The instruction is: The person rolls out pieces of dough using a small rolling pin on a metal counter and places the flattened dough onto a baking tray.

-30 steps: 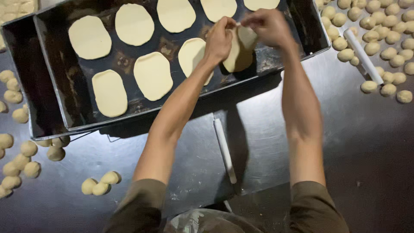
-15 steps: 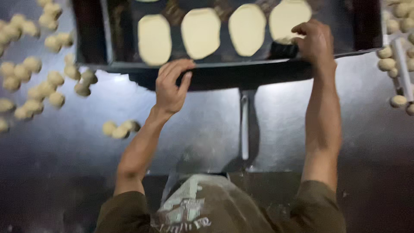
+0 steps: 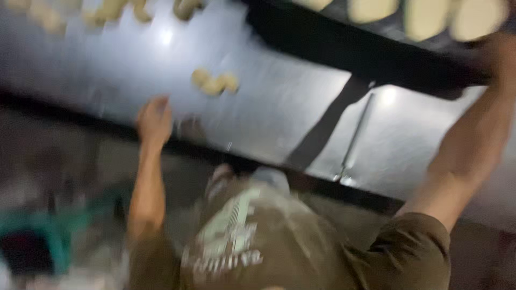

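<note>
The view is tilted and smeared by motion. The right hand (image 3: 502,56) reaches up to the far right, at the near edge of the dark baking tray (image 3: 355,51), right beside or on its rim; blur hides whether its grip is spread or pressed on the tray, so I cannot tell. The tray runs slantwise across the far right of the scene and holds flattened dough ovals (image 3: 475,19), pale and laid side by side; only three or four show at the top edge.

The left hand (image 3: 155,119) is low on the left, over the near edge of the steel tabletop (image 3: 279,107), well apart from the tray. It looks empty, fingers loosely bent, though the blur leaves its grip uncertain. Nearest to it, a little farther in and to the right, lie three small dough balls (image 3: 215,83) clustered and touching on the tabletop. More dough balls (image 3: 115,8) lie scattered along the far left.

A slim metal rod (image 3: 356,134) lies on the tabletop below the tray, between the two arms, beside a dark shadow band. Near the camera is the person's olive printed shirt (image 3: 258,241). At the near left, below the tabletop, stands something green (image 3: 48,225), too blurred to identify.
</note>
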